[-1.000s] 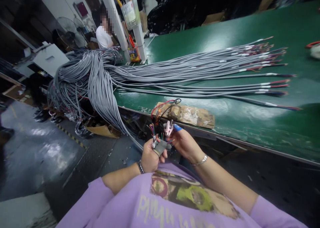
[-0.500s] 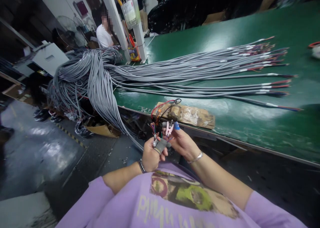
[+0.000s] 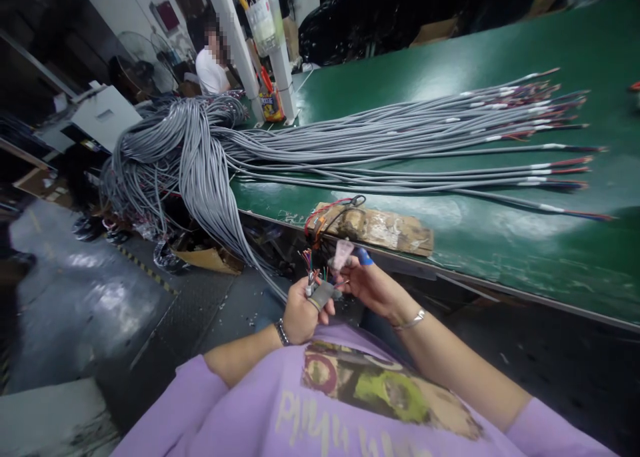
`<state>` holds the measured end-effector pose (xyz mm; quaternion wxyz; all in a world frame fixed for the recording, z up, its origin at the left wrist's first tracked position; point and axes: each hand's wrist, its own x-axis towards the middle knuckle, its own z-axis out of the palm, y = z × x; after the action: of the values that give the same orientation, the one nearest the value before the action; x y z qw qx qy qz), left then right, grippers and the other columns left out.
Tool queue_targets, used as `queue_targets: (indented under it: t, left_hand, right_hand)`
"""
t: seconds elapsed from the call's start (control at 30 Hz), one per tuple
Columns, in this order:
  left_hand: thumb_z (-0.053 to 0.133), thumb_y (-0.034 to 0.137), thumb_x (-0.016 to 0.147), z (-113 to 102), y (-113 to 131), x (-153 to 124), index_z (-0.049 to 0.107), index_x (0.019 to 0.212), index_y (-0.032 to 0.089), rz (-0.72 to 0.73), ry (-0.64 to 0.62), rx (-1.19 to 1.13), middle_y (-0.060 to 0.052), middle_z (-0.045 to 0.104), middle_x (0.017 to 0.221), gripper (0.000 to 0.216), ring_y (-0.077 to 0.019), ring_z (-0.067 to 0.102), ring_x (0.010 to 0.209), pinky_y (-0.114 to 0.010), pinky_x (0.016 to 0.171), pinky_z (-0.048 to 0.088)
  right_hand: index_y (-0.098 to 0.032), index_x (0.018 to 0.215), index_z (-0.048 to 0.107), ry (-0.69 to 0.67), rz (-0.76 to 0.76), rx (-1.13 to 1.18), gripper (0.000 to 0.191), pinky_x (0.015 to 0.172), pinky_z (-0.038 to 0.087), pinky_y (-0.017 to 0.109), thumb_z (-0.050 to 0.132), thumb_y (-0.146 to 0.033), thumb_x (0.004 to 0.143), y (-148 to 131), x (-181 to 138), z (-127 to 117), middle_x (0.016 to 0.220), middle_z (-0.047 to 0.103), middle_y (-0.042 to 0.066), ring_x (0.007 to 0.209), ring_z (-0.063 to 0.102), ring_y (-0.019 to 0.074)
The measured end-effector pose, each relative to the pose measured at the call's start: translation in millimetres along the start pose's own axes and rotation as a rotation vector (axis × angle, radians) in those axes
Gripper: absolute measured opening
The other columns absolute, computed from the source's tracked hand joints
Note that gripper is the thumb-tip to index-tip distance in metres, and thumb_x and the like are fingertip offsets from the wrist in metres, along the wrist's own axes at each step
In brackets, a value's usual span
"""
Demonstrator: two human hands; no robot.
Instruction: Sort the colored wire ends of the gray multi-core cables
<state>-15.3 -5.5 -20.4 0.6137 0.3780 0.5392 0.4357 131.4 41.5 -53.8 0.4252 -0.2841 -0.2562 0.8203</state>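
Observation:
My left hand is closed around the end of a grey cable, with its coloured wire ends fanned out above my fist and a grey pad on one finger. My right hand pinches a small pinkish plastic piece just right of those wires; its forefinger wears a blue cover. The cable runs up from my fist to the big grey bundle hanging over the table edge.
Many grey cables lie spread on the green table, stripped ends at the right. A taped wooden block with red and black leads sits at the table edge. A seated person in white is at the back left, beside white posts.
My right hand has shifted a little right and the pink piece now blurs with motion near the wire ends. My left hand keeps its grip on the cable.

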Motion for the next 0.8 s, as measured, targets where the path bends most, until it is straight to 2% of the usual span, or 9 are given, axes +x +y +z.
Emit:
queue_targets:
  t: [0.1,0.27,0.43,0.5,0.67,0.8]
  left_hand:
    - [0.071,0.068,0.059,-3.5,-0.9,-1.4,0.049,0.067,0.019,-0.002,-0.033,0.058,0.004,0.057,0.044,0.054,-0.0062,0.041,0.029,-0.018,0.031,0.025]
    - [0.07,0.065,0.063,-4.9,1.4,-1.8,0.052,0.063,0.018,-0.009,-0.119,0.156,0.003,0.056,0.045,0.05,-0.0058,0.042,0.031,-0.019,0.034,0.029]
    - [0.075,0.056,0.061,-4.2,1.7,2.5,0.054,0.062,0.017,-0.152,-0.321,0.205,0.001,0.058,0.046,0.045,-0.0077,0.046,0.032,-0.019,0.033,0.029]
    - [0.077,0.054,0.059,-3.6,2.3,3.4,0.054,0.062,0.017,-0.212,-0.357,0.203,0.001,0.058,0.045,0.043,-0.0081,0.046,0.031,-0.019,0.031,0.025]
    - [0.074,0.057,0.059,-1.9,4.8,2.4,0.053,0.059,0.017,-0.204,-0.241,0.13,0.0,0.058,0.045,0.045,-0.0072,0.044,0.03,-0.019,0.031,0.02]
    - [0.074,0.059,0.057,-0.6,2.8,3.3,0.053,0.061,0.017,-0.174,-0.109,0.058,0.001,0.058,0.045,0.046,-0.0071,0.044,0.03,-0.019,0.031,0.018]
  right_hand:
    - [-0.017,0.069,0.069,-0.07,0.031,-0.194,0.045,0.055,0.047,0.024,0.079,-0.06,0.06,-11.2,-10.9,-1.1,0.063,0.064,0.001,0.056,0.055,0.0117]
    - [-0.016,0.061,0.066,-0.046,-0.053,-0.484,0.035,0.054,0.042,0.023,0.082,-0.047,0.061,-27.4,-17.3,9.6,0.059,0.061,-0.002,0.055,0.049,0.01]
    - [-0.017,0.062,0.067,-0.073,-0.151,-0.698,0.028,0.053,0.039,0.023,0.078,-0.042,0.066,-21.6,-15.2,19.2,0.058,0.06,-0.002,0.054,0.047,0.0107]
    - [-0.018,0.061,0.067,-0.058,-0.2,-0.75,0.025,0.051,0.038,0.023,0.077,-0.04,0.068,-15.6,-15.1,17.9,0.058,0.06,-0.002,0.054,0.047,0.0111]
    - [-0.018,0.073,0.07,0.071,-0.219,-0.638,0.031,0.059,0.045,0.025,0.072,-0.048,0.073,-11.2,-23.1,2.2,0.068,0.065,0.0,0.062,0.054,0.0138]
    - [-0.019,0.08,0.07,0.155,-0.158,-0.469,0.036,0.057,0.046,0.026,0.08,-0.05,0.064,-9.6,-34.0,0.0,0.071,0.067,0.002,0.063,0.055,0.0145]
